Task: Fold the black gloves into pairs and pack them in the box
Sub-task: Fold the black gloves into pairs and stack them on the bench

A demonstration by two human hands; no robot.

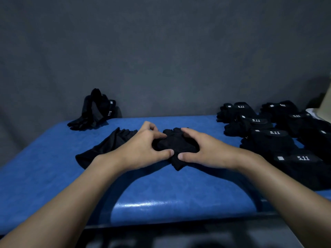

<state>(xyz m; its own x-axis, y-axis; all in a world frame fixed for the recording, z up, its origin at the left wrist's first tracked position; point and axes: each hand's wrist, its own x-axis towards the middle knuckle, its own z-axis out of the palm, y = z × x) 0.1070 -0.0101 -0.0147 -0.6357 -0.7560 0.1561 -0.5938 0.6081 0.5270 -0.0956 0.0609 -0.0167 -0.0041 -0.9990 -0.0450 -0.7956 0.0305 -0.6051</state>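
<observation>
Worktop (53,176) of glossy blue spans the view below a grey backdrop (161,51). Folded pairs (272,138), black with white 5.11 labels, lie in rows along its right side, just beside the right forearm. At the middle, the left hand (141,149) and right hand (206,149) meet on a bundle (177,144) of black glove fabric: the fingers (189,133) curl over its top while both thumbs pinch its near edge, so little of it shows. A loose glove (107,145) lies flat, partly under the left hand. A small heap (95,111) of gloves leans at the far left edge.
</observation>
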